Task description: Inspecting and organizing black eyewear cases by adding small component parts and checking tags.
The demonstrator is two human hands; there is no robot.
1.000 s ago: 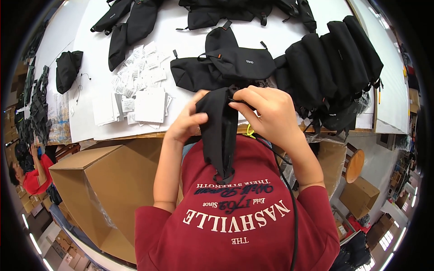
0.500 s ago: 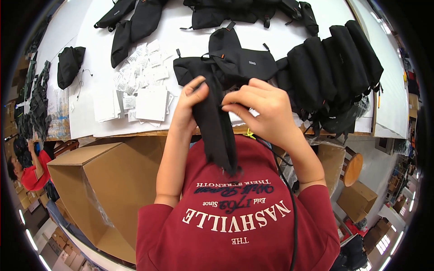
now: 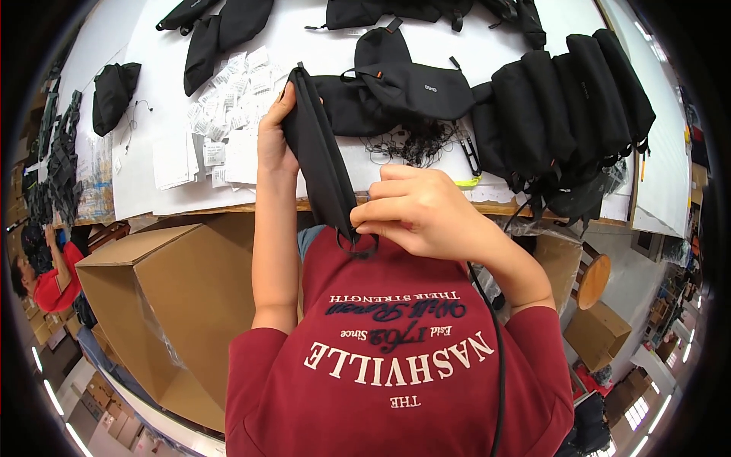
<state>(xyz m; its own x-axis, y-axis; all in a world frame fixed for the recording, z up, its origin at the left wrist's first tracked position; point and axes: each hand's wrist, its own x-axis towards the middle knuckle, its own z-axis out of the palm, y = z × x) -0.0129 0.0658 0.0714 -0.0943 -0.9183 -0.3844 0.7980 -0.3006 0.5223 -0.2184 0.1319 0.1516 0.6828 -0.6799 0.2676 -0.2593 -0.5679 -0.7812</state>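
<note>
A slim black fabric pouch (image 3: 324,164) with a zipper along its edge hangs tilted between my hands, over the table's front edge. My left hand (image 3: 276,141) is closed round its upper end, the thumb near the top corner. At the lower end, beside a small black loop, my right hand (image 3: 419,209) pinches the pouch's corner between thumb and fingertips. Beyond the pouch, black bags (image 3: 430,87) with small orange tabs lie on the white table. A tangle of thin black cords (image 3: 419,143) rests in front of them, next to a slim black tool (image 3: 467,152).
Several puffed black bags (image 3: 563,114) stand in a row at the right. White printed tags (image 3: 236,91) and cards (image 3: 173,161) are heaped on the left. A large cardboard box (image 3: 175,282) stands below the table edge. A person in red (image 3: 57,282) is at the far left.
The pouch's upper end has gone up and left with my left hand. My right hand has moved down to its lower end. The black cords on the table have come into view.
</note>
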